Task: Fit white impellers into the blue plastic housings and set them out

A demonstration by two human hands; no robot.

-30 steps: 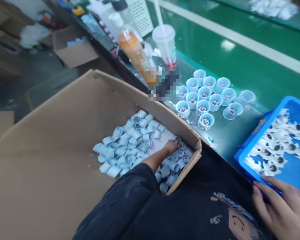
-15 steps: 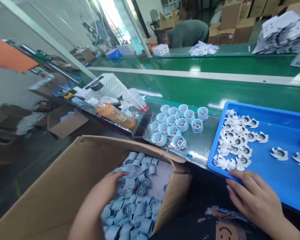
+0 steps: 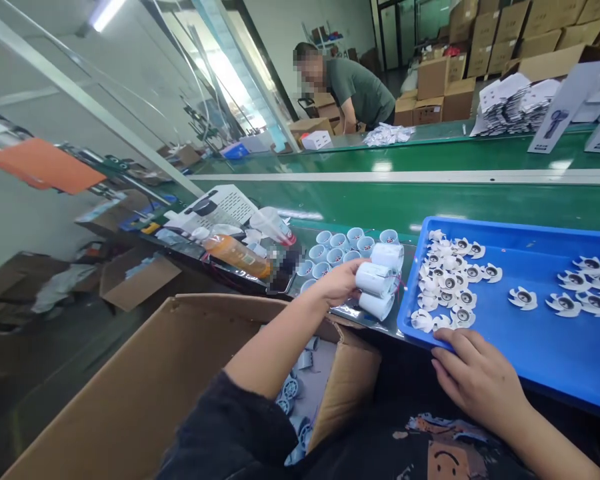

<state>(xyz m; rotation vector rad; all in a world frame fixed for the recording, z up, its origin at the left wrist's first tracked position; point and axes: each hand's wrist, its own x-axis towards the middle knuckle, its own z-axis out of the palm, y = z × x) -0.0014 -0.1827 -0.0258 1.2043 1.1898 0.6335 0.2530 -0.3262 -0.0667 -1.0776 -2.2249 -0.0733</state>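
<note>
My left hand (image 3: 341,283) is closed on a small stack of light-blue cylindrical housings (image 3: 377,281) at the bench's edge, beside several upright blue cups (image 3: 335,257) with red and white parts inside. Below my left arm, a cardboard box (image 3: 357,373) holds more grey-blue housings (image 3: 290,387). My right hand (image 3: 473,367) rests on the near left rim of a blue tray (image 3: 505,353), fingers bent over the edge close to white fan wheels (image 3: 450,283). Whether its fingertips pinch anything is hidden.
An orange drink bottle (image 3: 237,255) and a clear cup (image 3: 275,227) lie left of the blue cups. A green conveyor (image 3: 430,197) runs behind the bench. Beyond it, a person (image 3: 360,87) leans over near stacked white cartons (image 3: 517,103).
My left hand has risen out of the cardboard box to the bench and now holds several housings. The view has tilted up, and the person behind has raised their head. My right hand stays at the tray.
</note>
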